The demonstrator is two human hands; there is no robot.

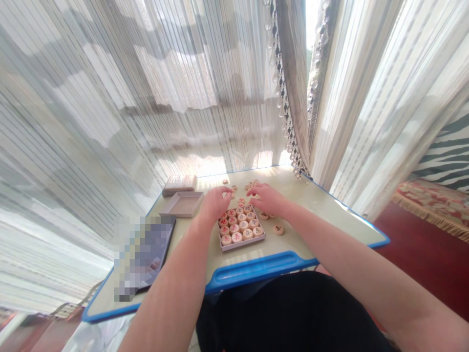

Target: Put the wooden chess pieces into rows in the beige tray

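Observation:
A shallow grey box (240,244) in the middle of the small table holds several round wooden chess pieces (240,227) with red and black characters. My left hand (215,201) hovers at the box's far left corner, fingers curled in a pinch over a piece I cannot make out clearly. At the far right corner my right hand (266,198) rests with its fingers bent down onto loose pieces. More loose pieces (278,229) lie on the table to the right of the box and beyond both hands.
The beige table has a blue rim (256,271) with a handle slot. An empty box lid (182,204) and a folded board (179,184) sit at the back left; a dark tablet (146,256) lies front left. Striped curtains (146,98) surround the table.

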